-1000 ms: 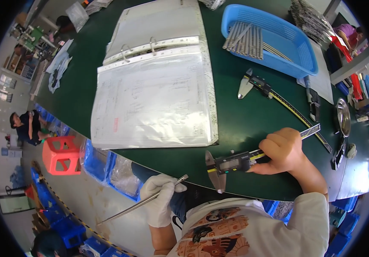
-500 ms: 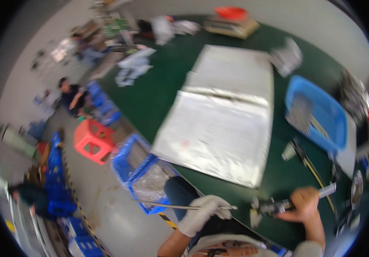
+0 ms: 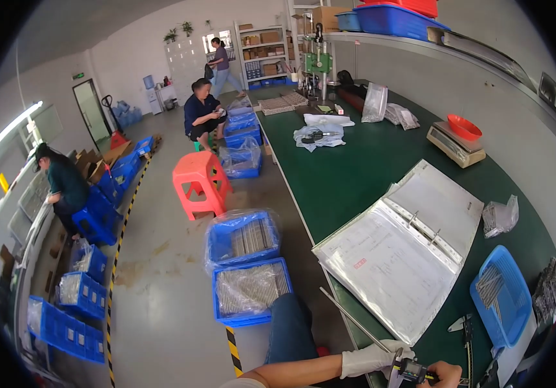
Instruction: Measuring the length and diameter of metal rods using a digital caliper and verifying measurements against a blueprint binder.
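Note:
Low in the picture, my left hand [image 3: 371,357] in a white glove is closed around a thin metal rod [image 3: 354,320], which slants up and to the left over the table's edge. My bare right hand [image 3: 444,375] grips a digital caliper [image 3: 413,370], partly cut off by the lower border. The caliper's jaws are against or right beside the gloved fingers; whether they touch the rod is hidden. Just beyond the hands lies an open ring binder [image 3: 388,268] with printed sheets. A second caliper [image 3: 467,339] rests on the green table, to the right.
A blue basket [image 3: 517,310] holding several rods stands at the right, with plastic bags beside it. Farther back sits a scale [image 3: 453,147] with a red dish [image 3: 464,127]. Rod-filled blue crates [image 3: 242,318] and a red stool [image 3: 200,184] stand left. Other people are farther off.
The view has lifted and turned, showing more of the room. My hands have come together: the caliper, earlier apart from the rod's end, is now at the gloved hand.

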{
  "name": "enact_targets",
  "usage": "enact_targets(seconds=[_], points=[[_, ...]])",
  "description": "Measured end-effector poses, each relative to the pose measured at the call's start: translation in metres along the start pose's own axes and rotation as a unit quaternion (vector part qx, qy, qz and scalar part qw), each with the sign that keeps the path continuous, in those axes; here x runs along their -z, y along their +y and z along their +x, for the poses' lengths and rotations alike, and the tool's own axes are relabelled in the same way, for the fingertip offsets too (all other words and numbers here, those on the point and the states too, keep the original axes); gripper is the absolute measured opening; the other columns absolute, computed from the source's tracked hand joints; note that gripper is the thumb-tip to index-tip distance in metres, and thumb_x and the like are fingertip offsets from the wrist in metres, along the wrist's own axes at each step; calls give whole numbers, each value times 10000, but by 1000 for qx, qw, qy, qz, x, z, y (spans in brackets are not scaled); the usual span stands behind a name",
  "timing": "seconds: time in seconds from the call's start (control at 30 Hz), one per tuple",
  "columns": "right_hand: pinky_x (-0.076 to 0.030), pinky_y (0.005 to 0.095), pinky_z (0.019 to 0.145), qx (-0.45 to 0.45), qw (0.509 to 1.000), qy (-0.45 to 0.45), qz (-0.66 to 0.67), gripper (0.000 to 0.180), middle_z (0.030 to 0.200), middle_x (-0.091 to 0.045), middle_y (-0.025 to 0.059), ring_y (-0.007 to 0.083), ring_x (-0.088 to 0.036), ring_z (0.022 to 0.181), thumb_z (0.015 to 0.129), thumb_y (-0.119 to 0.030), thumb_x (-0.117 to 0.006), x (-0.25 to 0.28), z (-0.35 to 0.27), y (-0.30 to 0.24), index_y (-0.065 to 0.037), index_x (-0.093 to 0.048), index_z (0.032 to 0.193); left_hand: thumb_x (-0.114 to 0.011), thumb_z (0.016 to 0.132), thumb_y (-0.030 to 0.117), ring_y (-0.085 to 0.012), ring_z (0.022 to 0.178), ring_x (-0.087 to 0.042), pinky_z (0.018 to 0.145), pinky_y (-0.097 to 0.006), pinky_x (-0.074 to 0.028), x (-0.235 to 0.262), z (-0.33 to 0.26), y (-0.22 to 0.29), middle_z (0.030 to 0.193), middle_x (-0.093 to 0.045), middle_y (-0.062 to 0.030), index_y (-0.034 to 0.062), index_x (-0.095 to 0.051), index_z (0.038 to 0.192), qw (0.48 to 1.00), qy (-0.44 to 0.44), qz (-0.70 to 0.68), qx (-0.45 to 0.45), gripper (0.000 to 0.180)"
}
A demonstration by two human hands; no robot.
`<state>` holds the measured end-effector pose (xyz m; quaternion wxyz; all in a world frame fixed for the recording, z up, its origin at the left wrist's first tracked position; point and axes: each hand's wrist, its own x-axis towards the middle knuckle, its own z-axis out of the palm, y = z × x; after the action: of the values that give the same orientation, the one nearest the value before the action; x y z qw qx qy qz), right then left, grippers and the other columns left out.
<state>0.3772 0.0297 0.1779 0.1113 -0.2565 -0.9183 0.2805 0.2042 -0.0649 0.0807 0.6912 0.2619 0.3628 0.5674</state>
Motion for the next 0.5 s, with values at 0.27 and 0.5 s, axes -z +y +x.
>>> enact_targets(seconds=[0.27,0.5], points=[[-491,333,592,28,997,-47,46,154,713,-622,184,281,-624,615,701,-107,-619,-7,3,-5,4,-628,808,-596,878,226,-23,716,-493,606,-177,-396,1,-12,5,775,-526,58,96,-562,908,998,-36,32,-44,138],[-482,319,601,-5,995,-36,89,156,734,-624,182,251,-614,628,711,-61,-579,-6,3,-1,18,-628,836,-582,881,175,-36,748,-543,633,-181,-430,-6,-8,-11,827,-588,12,29,-559,929,994,-16,-12,-103,156]])
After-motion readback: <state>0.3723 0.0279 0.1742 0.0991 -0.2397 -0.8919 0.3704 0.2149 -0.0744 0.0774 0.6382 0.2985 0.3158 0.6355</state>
